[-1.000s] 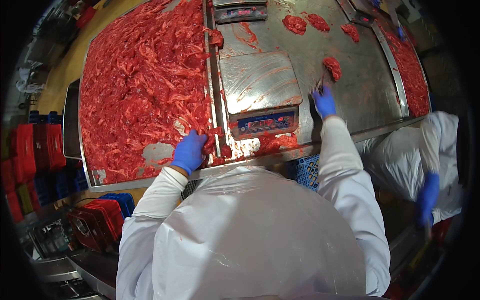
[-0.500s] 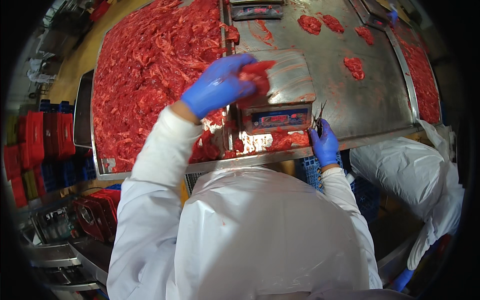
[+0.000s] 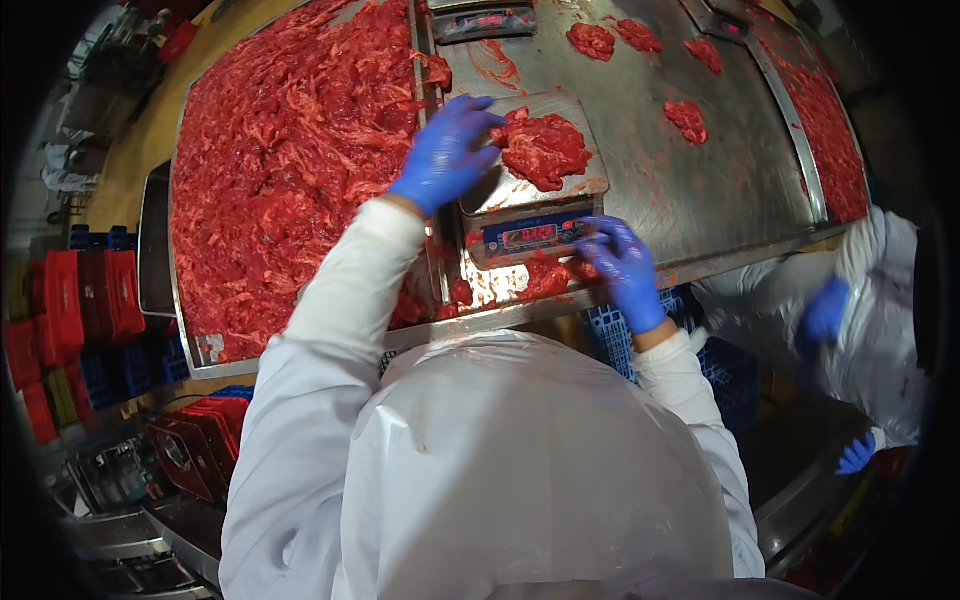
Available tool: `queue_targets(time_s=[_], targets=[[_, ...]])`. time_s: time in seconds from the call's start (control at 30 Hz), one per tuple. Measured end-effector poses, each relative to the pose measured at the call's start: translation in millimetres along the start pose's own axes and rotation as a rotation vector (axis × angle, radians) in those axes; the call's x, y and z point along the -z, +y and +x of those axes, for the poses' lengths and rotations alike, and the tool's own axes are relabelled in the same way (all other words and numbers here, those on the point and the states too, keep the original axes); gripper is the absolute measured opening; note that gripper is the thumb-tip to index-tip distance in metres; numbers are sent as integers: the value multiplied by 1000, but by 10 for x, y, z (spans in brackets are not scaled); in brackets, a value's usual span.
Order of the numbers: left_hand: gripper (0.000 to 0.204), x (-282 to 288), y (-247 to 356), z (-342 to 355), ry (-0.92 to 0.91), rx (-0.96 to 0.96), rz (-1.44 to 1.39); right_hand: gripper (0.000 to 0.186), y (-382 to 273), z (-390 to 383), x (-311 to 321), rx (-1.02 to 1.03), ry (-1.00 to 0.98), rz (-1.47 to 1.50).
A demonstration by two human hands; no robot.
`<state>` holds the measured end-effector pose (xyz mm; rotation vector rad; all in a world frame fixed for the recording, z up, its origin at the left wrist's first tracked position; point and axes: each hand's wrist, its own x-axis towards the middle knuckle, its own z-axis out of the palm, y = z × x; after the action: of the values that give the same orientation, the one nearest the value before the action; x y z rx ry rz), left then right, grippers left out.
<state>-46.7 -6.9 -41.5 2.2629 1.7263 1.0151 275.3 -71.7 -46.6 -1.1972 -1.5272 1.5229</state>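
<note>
A lump of raw red meat (image 3: 545, 148) lies on the steel plate of a weighing scale (image 3: 530, 238) whose red display is lit. My left hand (image 3: 445, 155), in a blue glove, is beside the meat's left edge, fingers apart and holding nothing. At the right end of the scale's display panel is my blue-gloved right hand (image 3: 625, 265), its fingers reaching over the panel's edge. I see nothing held in it, though its palm side is hidden. Small meat scraps (image 3: 545, 277) lie along the table edge before the scale.
A wide tray of raw meat (image 3: 290, 180) fills the left side. Several meat portions (image 3: 686, 121) lie on the steel table (image 3: 735, 170) at right. Another scale (image 3: 485, 20) stands behind. A co-worker's gloved hand (image 3: 825, 312) is at right. Red crates (image 3: 65, 290) are stacked at left.
The meat has left my left hand and lies on the scale. My right hand has moved left to the display panel; the scissors-like tool beside it no longer shows. The co-worker's arm has moved.
</note>
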Motion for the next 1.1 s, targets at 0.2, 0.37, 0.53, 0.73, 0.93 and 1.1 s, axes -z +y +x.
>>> queue_targets(time_s=[0.2, 0.37, 0.53, 0.73, 0.93, 1.1], targets=[[27, -120, 113, -163, -269, 118, 49, 33, 499, 436, -174, -262, -130, 195], [18, 47, 263, -634, -213, 127, -40, 32, 243, 141, -35, -361, -418, 341], [15, 42, 364, -691, -219, 119, -23, 27, 42, 458, -478, -415, -399, 474], [15, 114, 298, -795, -209, 126, -18, 23, -7, 600, -590, -517, -378, 461], [18, 224, 288, -974, -286, 172, 106, 26, -19, 752, -738, -478, -292, 463], [28, 331, -623, -1845, -321, 354, 496, 25, 455, 289, -898, -404, -829, 212]])
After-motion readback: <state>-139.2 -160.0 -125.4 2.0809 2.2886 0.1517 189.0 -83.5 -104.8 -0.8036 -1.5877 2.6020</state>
